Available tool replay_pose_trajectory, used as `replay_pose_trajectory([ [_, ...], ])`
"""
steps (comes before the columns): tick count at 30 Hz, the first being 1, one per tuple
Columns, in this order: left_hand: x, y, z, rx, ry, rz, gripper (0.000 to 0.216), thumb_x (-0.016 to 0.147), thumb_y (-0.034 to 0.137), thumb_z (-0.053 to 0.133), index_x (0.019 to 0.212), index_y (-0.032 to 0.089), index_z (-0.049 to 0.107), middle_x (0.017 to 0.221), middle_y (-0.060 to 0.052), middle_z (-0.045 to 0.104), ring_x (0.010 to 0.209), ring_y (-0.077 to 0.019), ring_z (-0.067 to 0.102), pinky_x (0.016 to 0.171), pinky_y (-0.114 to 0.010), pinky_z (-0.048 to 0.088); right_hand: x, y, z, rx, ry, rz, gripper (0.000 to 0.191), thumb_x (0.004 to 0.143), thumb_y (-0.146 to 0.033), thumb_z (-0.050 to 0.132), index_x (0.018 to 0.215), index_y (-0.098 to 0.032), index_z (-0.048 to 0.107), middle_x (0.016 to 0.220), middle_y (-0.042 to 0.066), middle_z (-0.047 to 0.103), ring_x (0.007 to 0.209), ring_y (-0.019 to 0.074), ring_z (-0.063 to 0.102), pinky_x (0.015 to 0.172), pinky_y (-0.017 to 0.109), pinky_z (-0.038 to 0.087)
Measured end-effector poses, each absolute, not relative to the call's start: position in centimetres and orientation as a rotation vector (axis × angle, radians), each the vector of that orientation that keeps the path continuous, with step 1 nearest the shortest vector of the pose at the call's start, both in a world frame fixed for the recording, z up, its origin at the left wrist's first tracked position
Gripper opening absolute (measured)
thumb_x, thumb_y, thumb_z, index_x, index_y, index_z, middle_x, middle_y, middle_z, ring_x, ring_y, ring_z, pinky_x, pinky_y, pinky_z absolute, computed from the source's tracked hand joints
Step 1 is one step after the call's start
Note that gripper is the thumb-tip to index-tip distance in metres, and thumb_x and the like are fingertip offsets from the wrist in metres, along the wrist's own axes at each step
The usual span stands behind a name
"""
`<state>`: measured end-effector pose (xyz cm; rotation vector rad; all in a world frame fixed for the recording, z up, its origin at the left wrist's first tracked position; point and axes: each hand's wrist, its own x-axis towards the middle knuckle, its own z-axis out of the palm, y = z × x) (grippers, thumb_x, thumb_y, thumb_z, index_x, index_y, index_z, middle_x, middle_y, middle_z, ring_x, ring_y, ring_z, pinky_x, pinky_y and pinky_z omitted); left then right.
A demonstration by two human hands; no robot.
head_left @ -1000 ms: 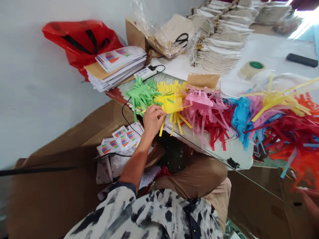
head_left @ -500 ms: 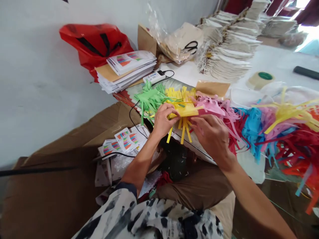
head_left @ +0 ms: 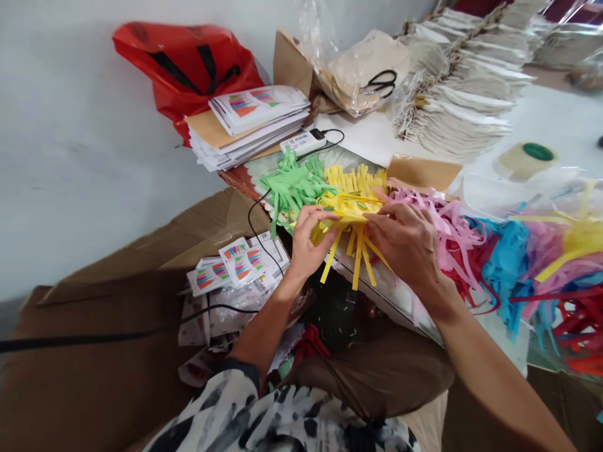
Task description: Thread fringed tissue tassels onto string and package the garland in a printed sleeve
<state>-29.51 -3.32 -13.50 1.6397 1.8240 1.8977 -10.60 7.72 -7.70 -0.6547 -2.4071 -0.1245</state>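
Observation:
Both hands work a bunch of yellow fringed paper (head_left: 351, 210) at the near edge of a glass-topped table (head_left: 405, 301). My left hand (head_left: 308, 242) pinches the bunch's left end, its fingers curled round the strips. My right hand (head_left: 407, 245) grips the right end, fingers closed over the paper. Yellow strips hang down between the two hands. A green fringed bunch (head_left: 294, 185) lies just behind my left hand. Pink fringed paper (head_left: 447, 220) spreads behind my right hand, with blue (head_left: 502, 267) and red (head_left: 581, 320) fringes further right.
A stack of printed sheets (head_left: 249, 122) and a red plastic bag (head_left: 188, 63) sit by the wall. Scissors (head_left: 381, 81) lie on a clear bag. Stacked cream bundles (head_left: 461, 107), a tape roll (head_left: 525, 157), small printed cards (head_left: 235, 263) and brown cardboard (head_left: 103, 339) surround me.
A second ago only my left hand touched the yellow bunch. My right hand came in from the right and took hold of its other end; the view shifted slightly.

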Motion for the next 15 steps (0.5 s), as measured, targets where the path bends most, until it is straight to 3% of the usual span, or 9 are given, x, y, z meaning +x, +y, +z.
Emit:
replay_pose_trajectory([
  [4,-29.7,-2.9,-13.8,1.752,1.89,1.848,0.022,0.101,0.043,0.066,0.108,0.024,0.071,0.111,-0.008,0.063,0.11,-0.0231,0.062,0.099,-0.041,0.053,-10.8,7.9,-7.5,-0.604,-2.405,-0.008,0.021,0.103,-0.027,0.065,0.117,-0.028,0.081,0.107,0.006,0.076,0.093,0.0225,0.067,0.083,0.041,0.044],
  [9,-30.6,-2.6,-14.4,2.069,2.082,1.626,0.012,0.099,0.033,0.066,0.099,0.022,0.072,0.109,-0.01,0.063,0.105,-0.0242,0.058,0.092,-0.042,0.049,-11.0,8.2,-6.9,-0.559,-2.305,0.252,0.01,0.096,-0.025,0.074,0.1,-0.029,0.082,0.106,0.005,0.075,0.1,0.0236,0.07,0.088,0.043,0.048],
  [15,-31.4,-2.8,-14.8,2.161,2.298,1.215,0.017,0.097,0.04,0.073,0.092,0.025,0.076,0.112,-0.009,0.067,0.11,-0.0269,0.056,0.096,-0.046,0.042,-11.0,8.6,-6.2,-0.556,-2.365,0.371,0.002,0.088,-0.024,0.08,0.088,-0.024,0.079,0.104,0.005,0.075,0.1,0.0251,0.071,0.089,0.043,0.05],
])
